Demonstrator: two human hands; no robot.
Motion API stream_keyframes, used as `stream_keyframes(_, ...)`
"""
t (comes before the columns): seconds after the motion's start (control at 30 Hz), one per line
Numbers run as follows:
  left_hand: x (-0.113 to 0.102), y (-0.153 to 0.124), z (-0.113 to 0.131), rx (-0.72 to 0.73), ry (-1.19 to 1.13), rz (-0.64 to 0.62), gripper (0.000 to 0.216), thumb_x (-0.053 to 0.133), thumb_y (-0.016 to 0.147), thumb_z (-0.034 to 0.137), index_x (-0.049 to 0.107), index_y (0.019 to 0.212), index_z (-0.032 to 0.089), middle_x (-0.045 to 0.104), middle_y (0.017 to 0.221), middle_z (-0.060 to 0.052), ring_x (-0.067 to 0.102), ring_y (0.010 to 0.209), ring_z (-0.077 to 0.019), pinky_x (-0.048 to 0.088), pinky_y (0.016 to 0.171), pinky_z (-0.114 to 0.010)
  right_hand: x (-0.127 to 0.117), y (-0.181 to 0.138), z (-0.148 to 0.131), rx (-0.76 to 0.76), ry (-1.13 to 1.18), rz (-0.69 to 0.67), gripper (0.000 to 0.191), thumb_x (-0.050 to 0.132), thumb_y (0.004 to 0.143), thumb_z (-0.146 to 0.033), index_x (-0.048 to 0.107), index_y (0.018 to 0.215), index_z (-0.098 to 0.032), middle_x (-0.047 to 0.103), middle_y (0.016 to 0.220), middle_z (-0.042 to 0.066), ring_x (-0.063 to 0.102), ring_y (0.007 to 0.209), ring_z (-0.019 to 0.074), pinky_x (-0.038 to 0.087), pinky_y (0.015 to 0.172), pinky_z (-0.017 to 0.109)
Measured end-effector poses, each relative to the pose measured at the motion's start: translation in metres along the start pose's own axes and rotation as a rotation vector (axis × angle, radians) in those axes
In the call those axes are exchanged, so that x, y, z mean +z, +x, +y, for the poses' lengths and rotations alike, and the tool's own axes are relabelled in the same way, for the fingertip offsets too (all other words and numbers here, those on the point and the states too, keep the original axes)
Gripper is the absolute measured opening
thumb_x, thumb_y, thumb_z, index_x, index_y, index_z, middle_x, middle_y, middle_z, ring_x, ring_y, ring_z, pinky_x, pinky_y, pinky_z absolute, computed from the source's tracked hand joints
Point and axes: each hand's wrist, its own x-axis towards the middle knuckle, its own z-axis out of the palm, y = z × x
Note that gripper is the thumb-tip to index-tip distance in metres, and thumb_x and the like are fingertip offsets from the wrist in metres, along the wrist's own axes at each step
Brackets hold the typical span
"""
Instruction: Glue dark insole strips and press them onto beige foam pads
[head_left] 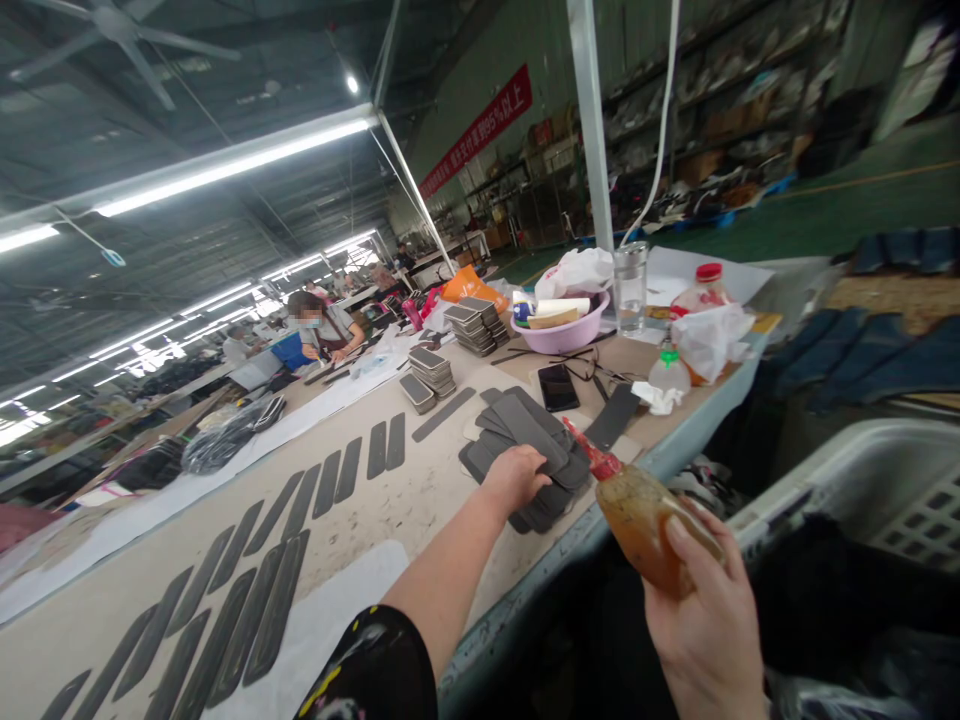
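Note:
My right hand (709,610) is wrapped round a squeeze bottle (637,520) of amber liquid, likely glue. Its red nozzle tip points up and left, over the table's front edge. Across the table, my left hand (517,478) rests at a loose pile of dark grey strips (536,425) with rounded ends. The left fingers are bent and pinch the edge of a strip on the pile; the fingertips are partly hidden. Similar grey strips (244,610) lie side by side in slanting rows on the left, some with a shiny surface.
Stacked pieces (429,378) stand beyond the rows. Nearby are a phone (557,387), a purple basin (562,338), a glass jar (631,290) and a green-capped bottle (669,372). A white plastic crate (862,470) is at my right. Another person (322,330) works farther along.

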Motion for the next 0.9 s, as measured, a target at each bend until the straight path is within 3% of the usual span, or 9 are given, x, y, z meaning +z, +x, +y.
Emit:
stream_keyframes(0.1, -0.001, 0.000, 0.003, 0.005, 0.014, 0.015, 0.024, 0.061, 0.081, 0.032, 0.063, 0.101, 0.017, 0.062, 0.100, -0.007, 0.057, 0.096, -0.0195, 0.046, 0.089, -0.030, 0.002, -0.001, -0.001, 0.021, 0.006, 0.023, 0.039, 0.078, 0.062, -0.026, 0.060, 0.097, -0.024, 0.061, 0.094, 0.000, 0.060, 0.082, 0.0148, 0.051, 0.068, 0.025)
stream_keyframes(0.3, -0.001, -0.005, 0.001, 0.020, 0.011, 0.067, 0.015, 0.051, 0.087, 0.024, 0.065, 0.082, 0.019, 0.064, 0.084, -0.005, 0.059, 0.086, -0.0166, 0.047, 0.084, -0.029, 0.001, -0.002, 0.002, 0.011, -0.020, -0.021, 0.040, 0.077, 0.063, -0.026, 0.059, 0.098, -0.023, 0.063, 0.094, 0.000, 0.061, 0.081, 0.0156, 0.050, 0.068, 0.025)
stream_keyframes(0.5, -0.037, -0.046, -0.018, -0.107, -0.003, 0.263, 0.027, 0.035, 0.093, 0.022, 0.062, 0.093, 0.017, 0.062, 0.094, -0.008, 0.057, 0.091, -0.0162, 0.047, 0.085, -0.030, 0.000, -0.003, 0.008, 0.013, -0.055, -0.060, 0.039, 0.077, 0.063, -0.027, 0.059, 0.098, -0.023, 0.063, 0.091, 0.000, 0.061, 0.080, 0.0154, 0.050, 0.067, 0.025)
stream_keyframes(0.67, -0.060, -0.138, -0.035, -0.199, -0.151, 0.469, 0.021, 0.040, 0.092, 0.022, 0.060, 0.096, 0.018, 0.062, 0.096, -0.008, 0.058, 0.093, -0.0153, 0.049, 0.087, -0.029, 0.003, -0.011, 0.014, 0.085, -0.073, -0.114, 0.043, 0.078, 0.062, -0.027, 0.059, 0.100, -0.023, 0.063, 0.093, 0.001, 0.061, 0.080, 0.0160, 0.051, 0.065, 0.025)
stream_keyframes(0.9, -0.040, -0.312, -0.038, -0.446, -0.236, 0.240, 0.024, 0.039, 0.091, 0.023, 0.062, 0.096, 0.021, 0.063, 0.100, -0.008, 0.059, 0.097, -0.0161, 0.049, 0.089, -0.030, 0.007, -0.040, 0.036, 0.210, -0.167, -0.259, 0.046, 0.080, 0.058, -0.026, 0.060, 0.099, -0.022, 0.064, 0.091, 0.001, 0.062, 0.076, 0.0145, 0.051, 0.063, 0.022)
